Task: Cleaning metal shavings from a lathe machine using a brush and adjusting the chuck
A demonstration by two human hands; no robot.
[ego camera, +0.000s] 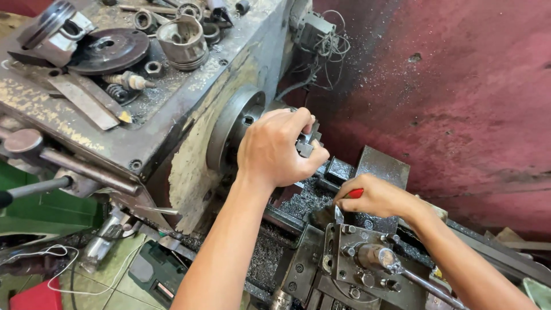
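1. Left hand [275, 150] closed around round grey steel lathe chuck [234, 127], gripping its jaws.
2. Right hand [376, 197] pinching small red-handled tool [355, 193], just above dark metal tool post [367, 261].
3. Apparent step: setting the chuck; steady rotation called for next.

Bright even daylight, soft shadows, sharp centre, slight wide-angle stretch and blur at edges

On the worn grey headstock top in front of me lie a silver aluminium piston [182, 41], a dark round steel pulley disc [109, 49] and a spark plug [129, 81]. A dark red stained wall [459, 97] stands behind, with tangled grey wires [324, 49] hanging.
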